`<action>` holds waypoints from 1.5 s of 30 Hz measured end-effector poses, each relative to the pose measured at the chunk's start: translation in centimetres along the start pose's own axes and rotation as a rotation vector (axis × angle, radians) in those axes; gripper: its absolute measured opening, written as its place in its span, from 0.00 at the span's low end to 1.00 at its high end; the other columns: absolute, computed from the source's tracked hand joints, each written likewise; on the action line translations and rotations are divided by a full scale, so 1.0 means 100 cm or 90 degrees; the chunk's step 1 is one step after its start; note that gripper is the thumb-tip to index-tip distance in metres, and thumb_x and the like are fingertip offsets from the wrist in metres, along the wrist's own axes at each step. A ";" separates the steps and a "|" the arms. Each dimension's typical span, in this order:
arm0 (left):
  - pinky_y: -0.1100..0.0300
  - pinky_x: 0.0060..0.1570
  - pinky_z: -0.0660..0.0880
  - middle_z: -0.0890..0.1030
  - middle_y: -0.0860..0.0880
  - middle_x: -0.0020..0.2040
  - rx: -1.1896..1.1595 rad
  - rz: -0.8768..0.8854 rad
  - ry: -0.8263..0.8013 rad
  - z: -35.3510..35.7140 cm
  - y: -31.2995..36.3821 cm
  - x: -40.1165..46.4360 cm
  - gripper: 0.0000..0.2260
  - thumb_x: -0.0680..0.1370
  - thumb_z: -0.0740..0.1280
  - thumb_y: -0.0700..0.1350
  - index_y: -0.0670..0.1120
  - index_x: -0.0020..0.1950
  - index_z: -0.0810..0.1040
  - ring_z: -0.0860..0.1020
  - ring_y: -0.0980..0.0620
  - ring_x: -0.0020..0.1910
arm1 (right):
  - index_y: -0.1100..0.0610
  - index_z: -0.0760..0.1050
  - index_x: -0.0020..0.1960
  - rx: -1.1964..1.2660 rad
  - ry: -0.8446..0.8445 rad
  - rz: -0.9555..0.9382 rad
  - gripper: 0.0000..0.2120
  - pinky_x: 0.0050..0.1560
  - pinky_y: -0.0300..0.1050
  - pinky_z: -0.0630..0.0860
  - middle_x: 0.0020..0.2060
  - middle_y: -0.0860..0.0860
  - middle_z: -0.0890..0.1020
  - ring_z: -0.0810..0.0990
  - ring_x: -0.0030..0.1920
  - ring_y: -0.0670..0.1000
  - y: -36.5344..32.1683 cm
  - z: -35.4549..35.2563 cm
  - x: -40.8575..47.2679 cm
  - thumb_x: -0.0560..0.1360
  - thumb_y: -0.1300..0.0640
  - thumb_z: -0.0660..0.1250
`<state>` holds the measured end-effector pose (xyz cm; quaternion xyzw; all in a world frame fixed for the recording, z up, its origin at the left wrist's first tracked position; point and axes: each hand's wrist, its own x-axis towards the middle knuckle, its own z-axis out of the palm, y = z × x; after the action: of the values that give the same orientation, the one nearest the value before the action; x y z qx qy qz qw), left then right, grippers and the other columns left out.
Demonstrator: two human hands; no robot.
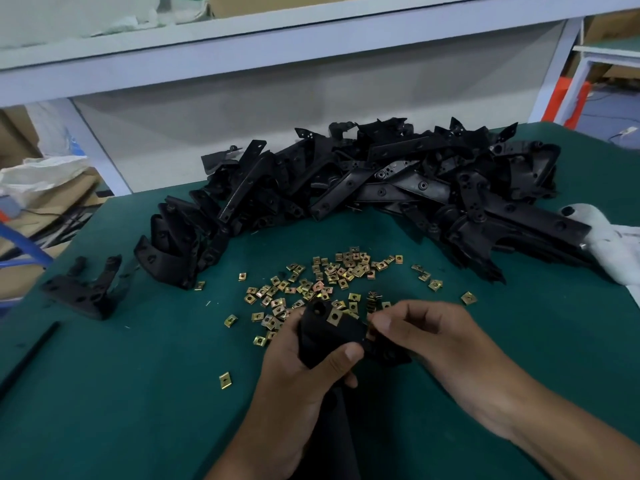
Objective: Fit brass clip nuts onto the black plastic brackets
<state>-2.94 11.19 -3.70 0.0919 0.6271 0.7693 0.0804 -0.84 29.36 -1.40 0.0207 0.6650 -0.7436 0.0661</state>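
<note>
A few brackets (83, 289) lay apart at the left, the left hand (298, 372) gripped a bracket (332, 337) already carrying one nut (335, 317), the right hand (426, 334) pinched at its edge, while loose nuts (311, 285) and the big pile (381, 188) suggested most work remained.

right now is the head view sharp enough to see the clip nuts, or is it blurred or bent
Head view: the loose brass clip nuts read clearly in soft, even light; the shelf edge bows from wide-angle distortion; the black bracket held in the hands is dark, with little surface detail.
</note>
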 end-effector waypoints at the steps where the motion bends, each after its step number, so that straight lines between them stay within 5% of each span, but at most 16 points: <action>1: 0.60 0.33 0.78 0.84 0.47 0.41 -0.002 0.013 0.018 0.000 -0.001 0.001 0.17 0.65 0.80 0.48 0.44 0.48 0.80 0.81 0.52 0.36 | 0.53 0.86 0.45 0.000 -0.011 0.005 0.12 0.48 0.40 0.77 0.44 0.52 0.86 0.83 0.46 0.51 0.001 0.000 0.000 0.67 0.47 0.77; 5: 0.60 0.37 0.80 0.85 0.44 0.43 -0.016 0.036 0.066 -0.002 -0.003 0.003 0.15 0.64 0.80 0.49 0.48 0.46 0.82 0.83 0.49 0.40 | 0.48 0.85 0.53 -0.015 -0.063 -0.010 0.22 0.49 0.37 0.79 0.49 0.52 0.87 0.85 0.51 0.51 0.002 0.004 0.000 0.59 0.51 0.83; 12: 0.60 0.35 0.79 0.84 0.42 0.43 -0.077 0.022 0.022 -0.002 -0.006 0.002 0.18 0.65 0.80 0.46 0.40 0.50 0.79 0.82 0.48 0.38 | 0.47 0.85 0.50 -0.073 0.000 -0.104 0.15 0.46 0.35 0.78 0.45 0.49 0.87 0.85 0.47 0.46 0.003 0.007 -0.002 0.64 0.52 0.80; 19: 0.58 0.32 0.79 0.84 0.41 0.43 -0.091 0.001 0.001 0.000 -0.006 0.002 0.20 0.64 0.79 0.45 0.40 0.51 0.79 0.82 0.47 0.37 | 0.53 0.84 0.48 -0.007 -0.080 -0.095 0.10 0.40 0.32 0.77 0.38 0.48 0.86 0.84 0.38 0.45 0.002 0.003 -0.004 0.67 0.61 0.78; 24: 0.57 0.37 0.81 0.85 0.40 0.45 -0.091 0.019 0.018 0.001 -0.001 0.000 0.18 0.64 0.79 0.47 0.42 0.51 0.82 0.83 0.45 0.40 | 0.43 0.84 0.53 -0.100 -0.013 -0.090 0.15 0.51 0.39 0.79 0.48 0.46 0.86 0.85 0.50 0.46 0.005 0.003 0.000 0.67 0.50 0.78; 33: 0.58 0.40 0.81 0.85 0.38 0.48 -0.076 0.032 0.034 0.002 0.005 -0.001 0.16 0.65 0.82 0.44 0.47 0.49 0.83 0.85 0.45 0.42 | 0.42 0.83 0.51 -0.211 0.032 -0.147 0.12 0.51 0.49 0.81 0.45 0.44 0.86 0.85 0.47 0.46 0.001 0.003 -0.006 0.69 0.48 0.79; 45: 0.58 0.45 0.81 0.85 0.39 0.49 -0.084 0.055 0.007 0.001 0.001 -0.004 0.15 0.70 0.79 0.47 0.45 0.52 0.81 0.85 0.45 0.47 | 0.45 0.81 0.51 -0.349 0.042 -0.282 0.09 0.38 0.28 0.73 0.43 0.39 0.84 0.82 0.40 0.39 -0.001 -0.003 -0.009 0.72 0.48 0.77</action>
<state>-2.52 11.12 -3.60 0.1092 0.5709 0.8122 0.0492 -0.03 29.70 -1.27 -0.1187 0.8299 -0.5327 -0.1154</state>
